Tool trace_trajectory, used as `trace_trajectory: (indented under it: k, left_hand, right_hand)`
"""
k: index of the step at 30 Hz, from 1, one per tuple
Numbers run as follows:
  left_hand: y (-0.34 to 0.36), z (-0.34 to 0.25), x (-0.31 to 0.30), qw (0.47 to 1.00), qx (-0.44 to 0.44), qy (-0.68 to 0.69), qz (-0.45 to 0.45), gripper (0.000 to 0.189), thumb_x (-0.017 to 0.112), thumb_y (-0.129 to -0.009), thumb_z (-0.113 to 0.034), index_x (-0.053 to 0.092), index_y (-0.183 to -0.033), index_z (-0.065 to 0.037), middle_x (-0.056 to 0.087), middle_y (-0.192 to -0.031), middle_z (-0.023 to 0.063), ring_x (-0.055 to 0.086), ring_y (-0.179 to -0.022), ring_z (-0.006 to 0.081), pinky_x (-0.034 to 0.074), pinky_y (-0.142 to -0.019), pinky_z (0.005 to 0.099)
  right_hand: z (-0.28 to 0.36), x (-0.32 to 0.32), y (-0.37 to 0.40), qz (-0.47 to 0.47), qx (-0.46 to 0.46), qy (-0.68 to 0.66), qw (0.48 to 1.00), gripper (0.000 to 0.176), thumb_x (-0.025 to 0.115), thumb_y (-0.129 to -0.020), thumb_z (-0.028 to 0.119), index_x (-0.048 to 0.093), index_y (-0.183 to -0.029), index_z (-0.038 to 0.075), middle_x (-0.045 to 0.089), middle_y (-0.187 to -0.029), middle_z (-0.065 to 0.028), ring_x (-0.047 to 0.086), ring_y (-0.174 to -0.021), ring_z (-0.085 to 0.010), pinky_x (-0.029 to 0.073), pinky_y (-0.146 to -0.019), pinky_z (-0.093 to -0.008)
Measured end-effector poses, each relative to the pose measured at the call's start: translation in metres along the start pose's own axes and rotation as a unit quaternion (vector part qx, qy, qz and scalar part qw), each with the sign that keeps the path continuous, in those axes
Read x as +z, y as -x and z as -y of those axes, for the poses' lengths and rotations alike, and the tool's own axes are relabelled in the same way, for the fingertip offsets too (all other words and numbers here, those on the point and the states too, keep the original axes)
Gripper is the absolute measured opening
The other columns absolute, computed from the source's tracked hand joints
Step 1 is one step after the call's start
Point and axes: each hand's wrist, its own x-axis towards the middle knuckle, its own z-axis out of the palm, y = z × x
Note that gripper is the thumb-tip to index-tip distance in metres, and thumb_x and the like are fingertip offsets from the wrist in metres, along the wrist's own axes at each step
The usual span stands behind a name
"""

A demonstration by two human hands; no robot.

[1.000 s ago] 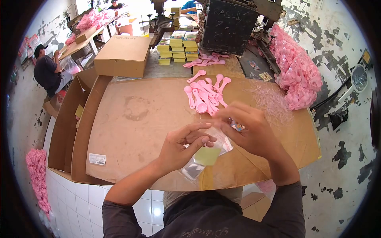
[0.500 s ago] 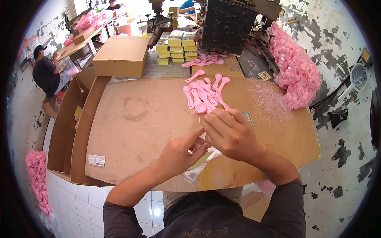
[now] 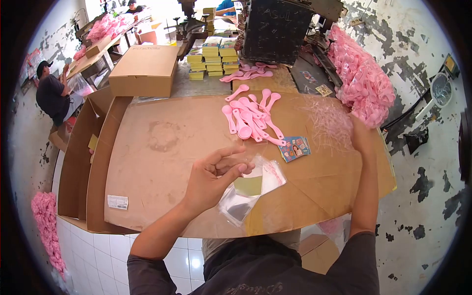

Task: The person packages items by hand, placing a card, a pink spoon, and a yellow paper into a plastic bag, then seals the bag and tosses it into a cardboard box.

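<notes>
My left hand (image 3: 212,178) is raised over the cardboard-topped table, its fingers curled toward the thumb; anything clear or thin between them cannot be made out. Below and beside it lie clear plastic bags (image 3: 272,176) with an olive-coloured card (image 3: 248,186) among them. My right hand (image 3: 360,132) reaches to the far right, at the edge of a heap of thin pinkish strips (image 3: 330,123); its fingers are blurred against the pink behind. Ahead of my left hand is a loose pile of pink plastic spoons (image 3: 250,118). A small stack of printed cards (image 3: 295,149) lies right of them.
A closed carton (image 3: 143,71) stands at the back left, above an open box (image 3: 76,162). Stacked yellow-edged cards (image 3: 212,54) and a black machine (image 3: 275,32) are at the back. Bagged pink spoons (image 3: 361,81) bulge at the right. A person (image 3: 53,93) sits far left.
My right hand has moved from beside my left hand to the strip heap at the right, uncovering the printed cards and plastic bags. My left hand stays near the middle.
</notes>
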Motion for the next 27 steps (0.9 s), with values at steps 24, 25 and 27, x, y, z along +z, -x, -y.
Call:
trace_trajectory:
  k: [24, 25, 27]
  left_hand:
    - [-0.009, 0.029, -0.008, 0.999, -0.037, 0.034, 0.002, 0.028, 0.066, -0.102, -0.01, 0.067, -0.126, 0.005, 0.074, -0.115, 0.013, 0.069, -0.105, 0.0151, 0.057, -0.095, 0.0299]
    - [-0.009, 0.03, -0.007, 0.999, -0.036, 0.02, -0.001, 0.029, 0.066, -0.102, -0.01, 0.067, -0.126, 0.005, 0.074, -0.115, 0.013, 0.07, -0.105, 0.015, 0.057, -0.094, 0.0298]
    - [-0.007, 0.03, -0.006, 1.0, -0.027, 0.007, -0.006, 0.029, 0.066, -0.102, -0.01, 0.066, -0.127, 0.005, 0.074, -0.115, 0.0129, 0.07, -0.104, 0.0148, 0.058, -0.093, 0.0294]
  right_hand:
    - [0.284, -0.097, -0.061, 0.24, 0.073, -0.757, 0.603, 0.022, 0.069, -0.098, 0.005, 0.067, -0.118, -0.002, 0.065, -0.1, -0.0009, 0.062, -0.091, -0.007, 0.051, -0.08, -0.0236]
    - [0.283, -0.094, -0.06, 0.237, 0.07, -0.753, 0.609, 0.019, 0.069, -0.098, 0.004, 0.068, -0.116, -0.002, 0.065, -0.101, -0.0008, 0.063, -0.091, -0.0073, 0.052, -0.081, -0.0237]
    - [0.283, -0.092, -0.059, 0.234, 0.082, -0.76, 0.601, 0.016, 0.069, -0.097, 0.003, 0.07, -0.113, -0.002, 0.066, -0.102, -0.0007, 0.064, -0.092, -0.0078, 0.052, -0.081, -0.0239]
